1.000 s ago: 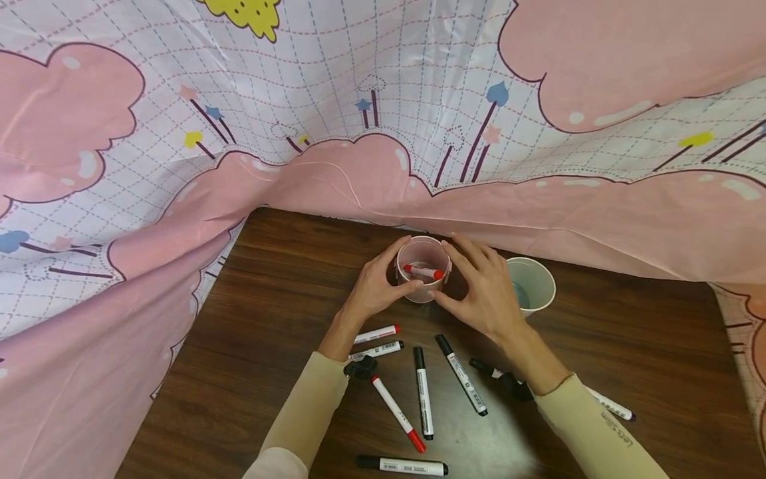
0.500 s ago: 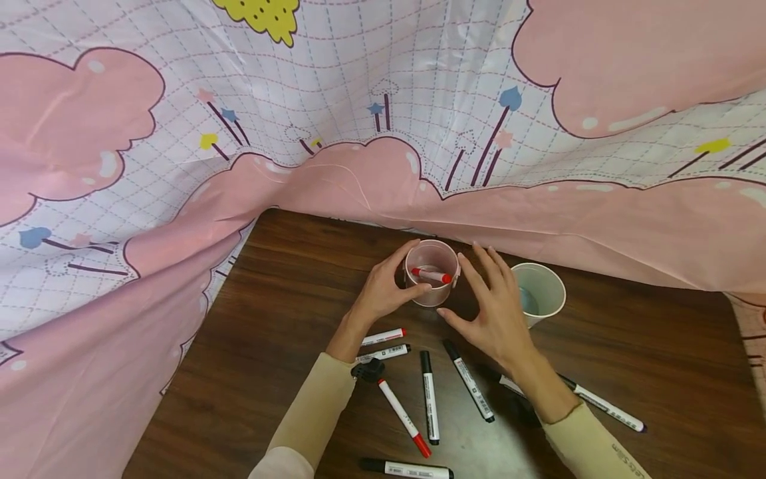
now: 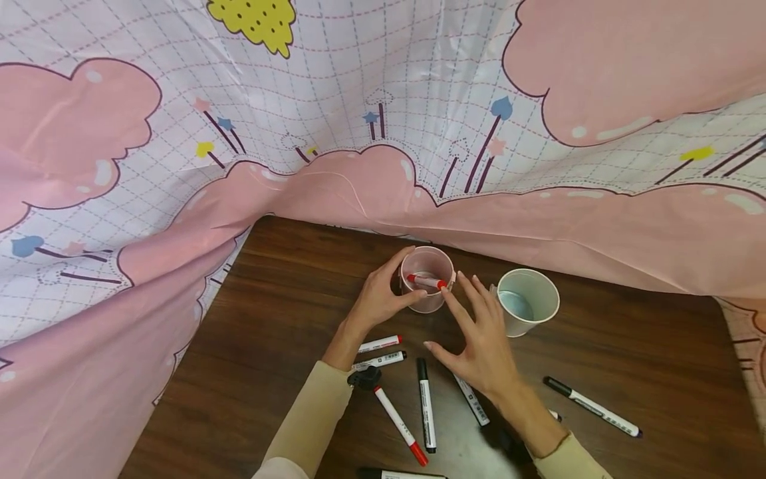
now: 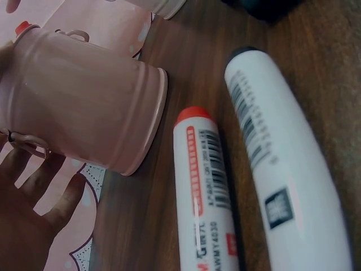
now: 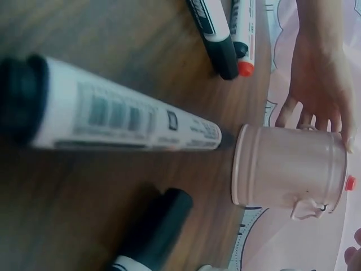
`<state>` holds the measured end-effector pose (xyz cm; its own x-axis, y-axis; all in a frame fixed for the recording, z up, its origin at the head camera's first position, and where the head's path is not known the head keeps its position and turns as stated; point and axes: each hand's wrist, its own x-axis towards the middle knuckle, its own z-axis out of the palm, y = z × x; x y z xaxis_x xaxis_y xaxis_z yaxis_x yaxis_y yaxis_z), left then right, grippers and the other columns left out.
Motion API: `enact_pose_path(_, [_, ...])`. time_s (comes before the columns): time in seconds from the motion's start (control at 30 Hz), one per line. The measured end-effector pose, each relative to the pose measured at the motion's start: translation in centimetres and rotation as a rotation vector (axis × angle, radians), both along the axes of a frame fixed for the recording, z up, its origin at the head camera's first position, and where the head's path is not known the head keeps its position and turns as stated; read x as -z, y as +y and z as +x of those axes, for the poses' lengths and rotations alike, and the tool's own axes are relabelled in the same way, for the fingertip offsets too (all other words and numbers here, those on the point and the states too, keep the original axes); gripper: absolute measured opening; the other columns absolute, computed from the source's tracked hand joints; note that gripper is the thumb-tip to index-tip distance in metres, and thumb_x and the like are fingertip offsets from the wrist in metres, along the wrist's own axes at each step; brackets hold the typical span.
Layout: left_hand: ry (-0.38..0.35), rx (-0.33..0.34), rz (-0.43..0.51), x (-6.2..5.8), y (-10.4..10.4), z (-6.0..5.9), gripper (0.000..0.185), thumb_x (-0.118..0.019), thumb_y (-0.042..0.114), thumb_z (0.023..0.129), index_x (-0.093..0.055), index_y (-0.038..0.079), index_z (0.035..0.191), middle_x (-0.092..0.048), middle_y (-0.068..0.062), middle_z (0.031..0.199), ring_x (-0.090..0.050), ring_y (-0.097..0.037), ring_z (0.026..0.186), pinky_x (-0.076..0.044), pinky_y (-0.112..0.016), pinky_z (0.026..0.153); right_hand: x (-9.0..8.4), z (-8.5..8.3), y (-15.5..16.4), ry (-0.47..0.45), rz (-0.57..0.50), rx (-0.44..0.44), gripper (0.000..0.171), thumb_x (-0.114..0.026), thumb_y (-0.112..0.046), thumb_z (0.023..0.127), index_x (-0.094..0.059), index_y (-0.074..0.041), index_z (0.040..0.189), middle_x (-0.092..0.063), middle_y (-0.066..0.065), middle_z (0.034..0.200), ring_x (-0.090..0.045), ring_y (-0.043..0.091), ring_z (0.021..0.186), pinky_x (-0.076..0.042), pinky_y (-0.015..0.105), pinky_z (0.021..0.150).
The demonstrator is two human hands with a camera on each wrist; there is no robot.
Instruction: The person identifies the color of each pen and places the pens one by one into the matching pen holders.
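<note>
A pink bucket is seen upright on the wooden table, its smooth wall ringed by raised bands near rim and base and fitted with looped side lugs. It is held between the thumb and fingers of the left hand. A red-tipped marker is seen slanted inside it. Just beside it, the fingers of the right hand are spread apart; whether its rim is touched cannot be told.

A dark brown, wood-grained tabletop meets a creased white-and-pink cloth that hangs behind it and along its left side, printed with dashed grids, rounded clouds and stars. Pale light glares on the tabletop's near part.
</note>
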<state>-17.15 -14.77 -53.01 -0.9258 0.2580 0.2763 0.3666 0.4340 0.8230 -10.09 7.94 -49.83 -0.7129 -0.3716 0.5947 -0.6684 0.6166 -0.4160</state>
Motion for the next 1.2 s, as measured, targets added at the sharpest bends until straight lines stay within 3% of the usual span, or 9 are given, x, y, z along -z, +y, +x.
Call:
enact_pose_path(0.23, [-0.015,-0.005,-0.009,0.1,-0.2,0.0,0.087,-0.084,0.038,0.079,-0.038,0.026,0.153,-0.054,0.005,0.142,-0.054,-0.012,0.124,-0.044,-0.037,0.105,0.9,1.2,-0.1,-0.017,0.014,-0.013,0.081,-0.059,-0.069,0.085,-0.055,-0.012,0.142,-0.039,0.019,0.153,-0.03,0.043,0.142,-0.026,0.07,0.104])
enact_pose_path(0.83, [-0.035,0.002,0.009,-0.2,0.0,0.0,0.087,-0.084,0.034,0.08,-0.037,0.025,0.153,-0.051,0.003,0.145,-0.052,-0.014,0.127,-0.043,-0.038,0.106,2.3,3.8,-0.6,-0.02,0.021,-0.083,0.076,-0.058,-0.065,0.087,-0.055,-0.013,0.143,-0.042,0.021,0.151,-0.037,0.048,0.136,-0.024,0.064,0.107])
enact_pose_path(1.2, [-0.045,0.001,0.002,-0.4,-0.1,0.0,0.088,-0.084,0.034,0.08,-0.037,0.022,0.153,-0.051,0.002,0.145,-0.052,-0.014,0.128,-0.042,-0.039,0.107,3.6,5.9,-1.2,-0.1,0.087,-0.133,0.072,-0.071,-0.06,0.082,-0.059,-0.018,0.14,-0.037,0.014,0.155,-0.034,0.046,0.138,-0.026,0.067,0.105])
